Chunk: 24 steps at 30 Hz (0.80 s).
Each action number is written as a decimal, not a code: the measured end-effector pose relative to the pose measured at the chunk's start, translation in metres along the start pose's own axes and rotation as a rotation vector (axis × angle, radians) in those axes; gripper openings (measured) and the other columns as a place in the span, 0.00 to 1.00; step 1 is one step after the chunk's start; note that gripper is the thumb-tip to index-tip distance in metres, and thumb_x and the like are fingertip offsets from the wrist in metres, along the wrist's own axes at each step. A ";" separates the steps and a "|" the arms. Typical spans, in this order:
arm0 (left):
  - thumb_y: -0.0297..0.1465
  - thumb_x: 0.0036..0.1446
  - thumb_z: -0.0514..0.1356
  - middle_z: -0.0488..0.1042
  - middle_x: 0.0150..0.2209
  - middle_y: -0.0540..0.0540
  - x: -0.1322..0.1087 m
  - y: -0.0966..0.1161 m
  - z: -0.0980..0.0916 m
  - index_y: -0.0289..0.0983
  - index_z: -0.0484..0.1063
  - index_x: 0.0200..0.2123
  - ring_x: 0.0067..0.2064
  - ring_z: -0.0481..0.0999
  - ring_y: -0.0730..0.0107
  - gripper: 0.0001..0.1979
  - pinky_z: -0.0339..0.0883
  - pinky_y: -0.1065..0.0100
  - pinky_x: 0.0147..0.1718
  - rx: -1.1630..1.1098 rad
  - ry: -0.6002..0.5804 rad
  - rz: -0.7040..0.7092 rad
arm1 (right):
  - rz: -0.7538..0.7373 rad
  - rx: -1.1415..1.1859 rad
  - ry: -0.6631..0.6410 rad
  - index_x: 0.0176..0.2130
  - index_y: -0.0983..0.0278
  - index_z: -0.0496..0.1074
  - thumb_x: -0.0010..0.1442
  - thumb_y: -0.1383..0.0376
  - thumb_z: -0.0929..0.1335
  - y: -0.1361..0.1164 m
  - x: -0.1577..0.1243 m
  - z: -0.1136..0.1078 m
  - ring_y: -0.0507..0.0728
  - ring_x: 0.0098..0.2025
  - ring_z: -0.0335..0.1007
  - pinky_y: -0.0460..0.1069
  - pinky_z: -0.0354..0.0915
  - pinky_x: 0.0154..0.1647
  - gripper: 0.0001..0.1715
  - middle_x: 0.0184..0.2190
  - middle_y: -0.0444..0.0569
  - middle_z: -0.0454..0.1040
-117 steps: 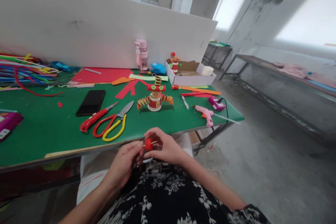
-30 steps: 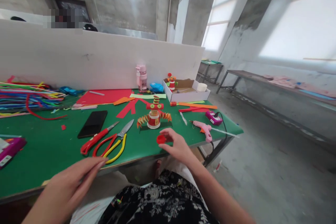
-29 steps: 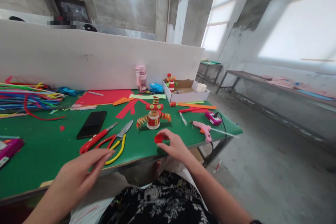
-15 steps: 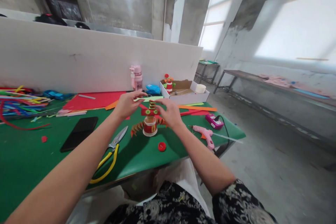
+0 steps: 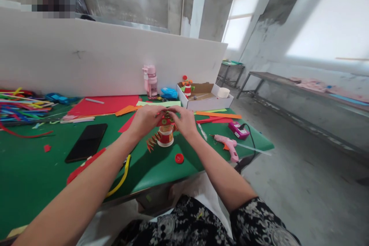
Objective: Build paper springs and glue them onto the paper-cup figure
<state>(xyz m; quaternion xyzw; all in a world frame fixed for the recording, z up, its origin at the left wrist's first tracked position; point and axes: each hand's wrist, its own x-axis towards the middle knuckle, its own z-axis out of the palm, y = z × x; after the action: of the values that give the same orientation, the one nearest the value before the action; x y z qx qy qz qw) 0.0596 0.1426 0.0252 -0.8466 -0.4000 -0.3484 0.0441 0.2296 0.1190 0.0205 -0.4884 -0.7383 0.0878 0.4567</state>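
Note:
A small paper cup figure (image 5: pixel 165 138) stands upright on the green table, with a red and white body, a red head and a folded paper arm on its left. My left hand (image 5: pixel 146 120) closes its fingers at the top of the head. From the other side my right hand (image 5: pixel 184 121) pinches the same folded green piece there, and the fingertips of both hands nearly meet. The hands partly cover the head and the figure's right arm. A red button-like disc (image 5: pixel 179 158) lies just in front of the cup.
Yellow-handled scissors (image 5: pixel 124 175) lie partly under my left forearm, near a black phone (image 5: pixel 87 143). To the right are a pink glue gun (image 5: pixel 227 146) and a purple box (image 5: pixel 238 130). Behind stand a pink bottle (image 5: pixel 150 82) and a white carton (image 5: pixel 198 103) with a similar figure.
Both hands have come together over the figure's head and closed on its folded top; before, they were apart with fingers spread. The view has shifted slightly.

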 end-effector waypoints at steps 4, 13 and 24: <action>0.32 0.65 0.52 0.80 0.38 0.38 -0.005 0.002 0.003 0.35 0.77 0.40 0.39 0.78 0.57 0.14 0.68 0.60 0.39 0.218 0.079 0.191 | -0.010 -0.050 0.010 0.41 0.61 0.78 0.64 0.67 0.65 -0.001 -0.003 0.002 0.57 0.44 0.76 0.50 0.67 0.48 0.11 0.41 0.47 0.81; 0.27 0.65 0.51 0.78 0.36 0.39 -0.007 0.001 0.006 0.33 0.74 0.35 0.40 0.75 0.60 0.12 0.69 0.60 0.42 0.294 0.171 0.394 | -0.058 -0.149 0.012 0.41 0.61 0.78 0.66 0.66 0.64 0.003 -0.009 0.008 0.57 0.45 0.74 0.50 0.65 0.50 0.12 0.40 0.48 0.80; 0.26 0.65 0.49 0.78 0.44 0.34 -0.012 0.002 0.003 0.31 0.73 0.49 0.46 0.75 0.53 0.16 0.69 0.53 0.46 0.275 0.136 0.340 | -0.048 -0.118 0.030 0.50 0.60 0.76 0.66 0.66 0.64 0.008 -0.010 0.007 0.59 0.50 0.73 0.53 0.64 0.56 0.15 0.48 0.50 0.79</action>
<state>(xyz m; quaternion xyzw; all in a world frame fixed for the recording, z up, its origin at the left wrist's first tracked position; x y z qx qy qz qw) 0.0570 0.1344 0.0161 -0.8624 -0.2914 -0.3343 0.2442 0.2308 0.1179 0.0060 -0.4981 -0.7467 0.0256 0.4402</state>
